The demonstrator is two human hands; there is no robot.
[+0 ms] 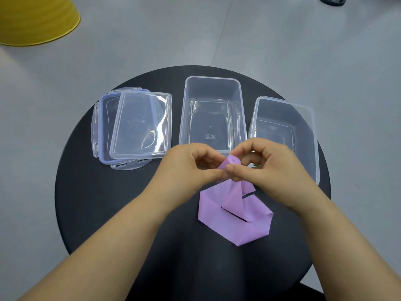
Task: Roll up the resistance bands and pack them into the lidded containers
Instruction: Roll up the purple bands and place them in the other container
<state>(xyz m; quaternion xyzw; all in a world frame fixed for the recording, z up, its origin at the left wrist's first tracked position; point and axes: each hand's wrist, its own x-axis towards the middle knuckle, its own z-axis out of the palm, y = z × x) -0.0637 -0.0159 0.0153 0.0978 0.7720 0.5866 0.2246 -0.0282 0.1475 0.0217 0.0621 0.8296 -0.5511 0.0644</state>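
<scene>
Nearest, two bare forearms reaching in from the bottom edge over a round black tabletop (108,203). A little further in, a lilac resistance band (235,227) lying in flat, angular folds on the tabletop, one strip rising to a small started roll held up between both hands. Left hand (184,168) pinched on the left end of that roll, thumb and fingertips together; right hand (267,168) clamped on the right end likewise, thumbs nearly touching. Just beyond the hands, two clear open containers side by side: a middle container (213,83) and a right container (310,131), nothing visible inside either. To the left, well apart from the band, two clear lids (141,124) stacked askew, the lower with a bluish seal. Beyond the tabletop, grey floor (238,35); far left, a yellow rounded object (36,18); far right, a dark disc (332,0) cut by the frame edge.
</scene>
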